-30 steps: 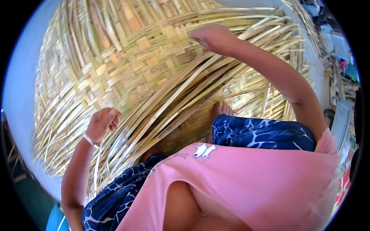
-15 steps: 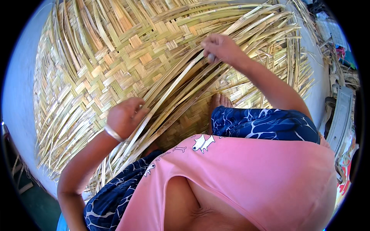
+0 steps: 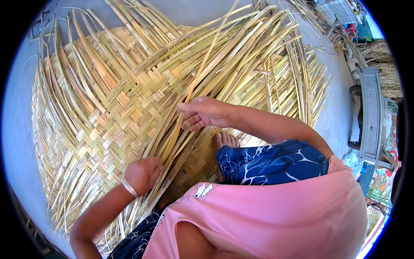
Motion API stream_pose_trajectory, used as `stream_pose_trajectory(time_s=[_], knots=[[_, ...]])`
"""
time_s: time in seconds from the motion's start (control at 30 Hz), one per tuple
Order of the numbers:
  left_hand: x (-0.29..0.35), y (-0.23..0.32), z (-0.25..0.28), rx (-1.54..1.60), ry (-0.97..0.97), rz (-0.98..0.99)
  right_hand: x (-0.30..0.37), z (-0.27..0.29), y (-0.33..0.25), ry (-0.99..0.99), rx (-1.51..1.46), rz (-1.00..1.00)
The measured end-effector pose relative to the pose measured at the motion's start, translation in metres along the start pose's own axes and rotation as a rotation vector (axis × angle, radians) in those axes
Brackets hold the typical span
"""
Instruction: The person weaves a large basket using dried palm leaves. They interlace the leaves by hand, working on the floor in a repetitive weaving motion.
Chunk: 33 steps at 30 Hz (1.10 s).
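A large mat (image 3: 125,118) of plaited pale yellow-green plant strips spreads in front of me, with long loose ends fanning out around its edges. My right hand (image 3: 203,113) pinches one long golden strip (image 3: 206,64) between thumb and fingers, raised a little over the weave. That strip slants from the far side down toward my left hand (image 3: 143,175). My left hand, with a white bangle at the wrist, is curled closed beside a bundle of loose strips (image 3: 172,144); its fingertips are hidden, so what it grips does not show.
My bare foot (image 3: 226,140) rests on the mat, beside my blue patterned trouser leg (image 3: 271,162). Grey floor (image 3: 332,95) surrounds the mat. To the right are a grey metal frame (image 3: 371,114), a bundle of dried stalks (image 3: 381,64) and a white crate (image 3: 336,11).
My right hand has come nearer and to the left, now with a single strip lifted in it. My left hand has shifted slightly nearer and closed more. The view has tilted, showing more far floor.
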<state>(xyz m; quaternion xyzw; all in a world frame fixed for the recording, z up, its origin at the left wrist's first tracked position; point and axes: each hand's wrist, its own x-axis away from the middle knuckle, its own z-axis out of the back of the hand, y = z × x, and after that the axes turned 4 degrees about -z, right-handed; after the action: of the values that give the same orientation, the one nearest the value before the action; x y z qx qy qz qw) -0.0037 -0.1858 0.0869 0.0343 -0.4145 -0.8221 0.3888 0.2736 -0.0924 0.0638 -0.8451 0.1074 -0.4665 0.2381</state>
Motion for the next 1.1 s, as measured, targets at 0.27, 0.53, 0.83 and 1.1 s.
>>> stream_pose_trajectory(time_s=[0.27, 0.53, 0.83, 1.1], knots=[[-0.003, 0.010, 0.005, 1.001, -0.072, 0.410, -0.003, -0.027, -0.025, 0.117, -0.023, 0.222], [-0.023, 0.045, 0.075, 1.128, 0.272, 0.347, -0.005, -0.083, -0.056, 0.010, 0.108, 0.336], [-0.036, 0.107, 0.177, 1.099, 0.847, -0.173, 0.025, -0.139, -0.045, -0.712, 0.507, 0.496], [-0.012, 0.107, 0.281, 0.874, 0.891, -0.517, 0.029, -0.144, -0.034, -0.530, 0.758, 0.493]])
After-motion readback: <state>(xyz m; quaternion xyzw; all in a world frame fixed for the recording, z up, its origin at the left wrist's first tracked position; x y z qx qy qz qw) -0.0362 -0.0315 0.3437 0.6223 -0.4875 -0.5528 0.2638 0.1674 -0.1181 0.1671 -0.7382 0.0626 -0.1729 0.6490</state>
